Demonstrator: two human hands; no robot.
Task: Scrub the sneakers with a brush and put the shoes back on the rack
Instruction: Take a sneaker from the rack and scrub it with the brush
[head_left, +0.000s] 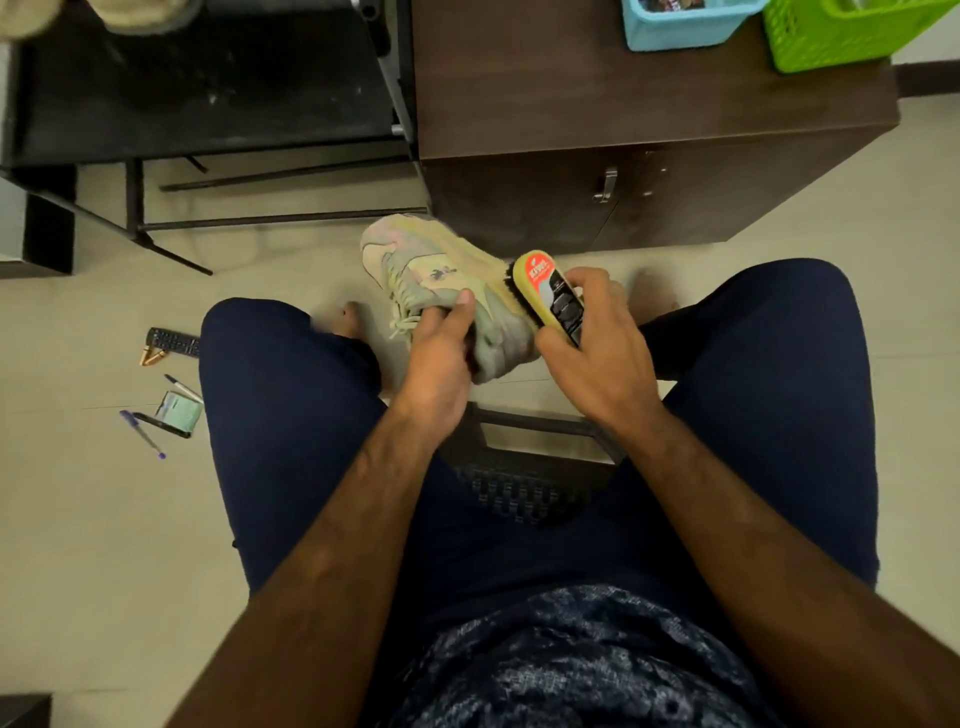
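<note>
Now scrubbing: our left hand (441, 358) grips the sneaker (441, 270), right hand (597, 348) curls round the brush (550, 296), pressed to its upper; best w/ short strokes, shoe steady.

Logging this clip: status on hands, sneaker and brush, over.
Left hand grips sneaker by its opening. Right hand holds brush, bristles against sneaker's side. Nothing in the way; sneaker off the black rack.

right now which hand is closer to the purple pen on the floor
Left. The left hand, gripping the sneaker, is on the same side as the purple pen. The right hand, holding the brush, is farther across, past the sneaker.
</note>
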